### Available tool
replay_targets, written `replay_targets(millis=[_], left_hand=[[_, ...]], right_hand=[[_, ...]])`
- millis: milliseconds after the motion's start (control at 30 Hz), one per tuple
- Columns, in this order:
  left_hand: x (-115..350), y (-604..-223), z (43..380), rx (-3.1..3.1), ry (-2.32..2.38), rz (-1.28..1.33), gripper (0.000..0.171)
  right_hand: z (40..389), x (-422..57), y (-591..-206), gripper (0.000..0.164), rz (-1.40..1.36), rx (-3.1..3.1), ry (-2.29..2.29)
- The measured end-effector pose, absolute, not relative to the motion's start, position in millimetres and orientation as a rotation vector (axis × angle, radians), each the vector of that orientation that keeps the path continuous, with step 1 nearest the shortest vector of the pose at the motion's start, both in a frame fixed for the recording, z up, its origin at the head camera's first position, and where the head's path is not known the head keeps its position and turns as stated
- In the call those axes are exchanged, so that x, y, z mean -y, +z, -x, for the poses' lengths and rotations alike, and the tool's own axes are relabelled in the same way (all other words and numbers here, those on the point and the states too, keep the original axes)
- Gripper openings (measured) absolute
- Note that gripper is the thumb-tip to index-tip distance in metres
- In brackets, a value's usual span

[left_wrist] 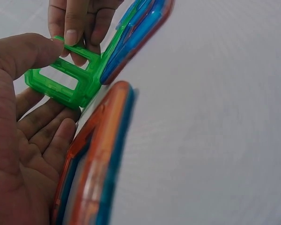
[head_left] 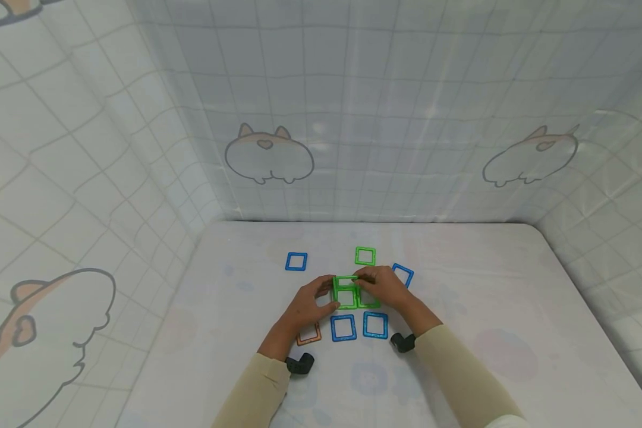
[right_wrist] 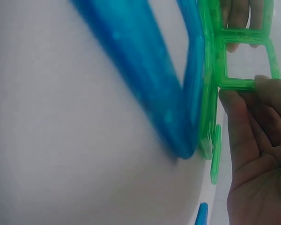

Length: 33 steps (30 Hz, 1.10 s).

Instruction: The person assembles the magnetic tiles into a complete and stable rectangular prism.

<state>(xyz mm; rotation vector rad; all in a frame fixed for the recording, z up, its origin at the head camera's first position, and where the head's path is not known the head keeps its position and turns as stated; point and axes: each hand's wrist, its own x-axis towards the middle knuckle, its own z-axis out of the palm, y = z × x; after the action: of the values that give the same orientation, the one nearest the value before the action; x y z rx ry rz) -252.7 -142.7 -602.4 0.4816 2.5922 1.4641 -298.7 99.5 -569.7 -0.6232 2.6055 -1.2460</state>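
Green square magnetic tiles are joined in a small structure between both hands, some flat on the table and some standing upright. My left hand (head_left: 303, 304) pinches an upright green tile (left_wrist: 51, 86) between its thumb and fingers on the structure's left side. From the right, my right hand (head_left: 386, 286) pinches the edge of another upright green tile (right_wrist: 239, 84) with thumb and fingertips. A flat green tile (head_left: 369, 305) lies partly under the right hand. Beside the left wrist, an orange tile (head_left: 310, 341) is partly covered by the hand.
Two blue tiles (head_left: 343, 328) (head_left: 375, 325) lie in front of the structure. Farther back are a blue tile (head_left: 296, 261) at left, a loose green tile (head_left: 365, 256), and a blue tile (head_left: 403, 274) partly behind the right hand. The white table (head_left: 492, 285) meets a tile-patterned curtain (head_left: 364, 190).
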Motion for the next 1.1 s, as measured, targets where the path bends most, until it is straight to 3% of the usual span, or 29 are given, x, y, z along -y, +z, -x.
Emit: replay_targets(millis=[400, 1100], left_hand=[[143.0, -599.8, 253.8, -2.582, 1.46, -0.432, 0.068], [143.9, -601.1, 253.4, -2.612, 1.455, -0.517, 0.066]], right_hand=[[296.2, -102.4, -571.9, 0.029, 0.639, -2.598, -1.198], [297.7, -99.9, -577.3, 0.024, 0.645, -2.661, -1.163]])
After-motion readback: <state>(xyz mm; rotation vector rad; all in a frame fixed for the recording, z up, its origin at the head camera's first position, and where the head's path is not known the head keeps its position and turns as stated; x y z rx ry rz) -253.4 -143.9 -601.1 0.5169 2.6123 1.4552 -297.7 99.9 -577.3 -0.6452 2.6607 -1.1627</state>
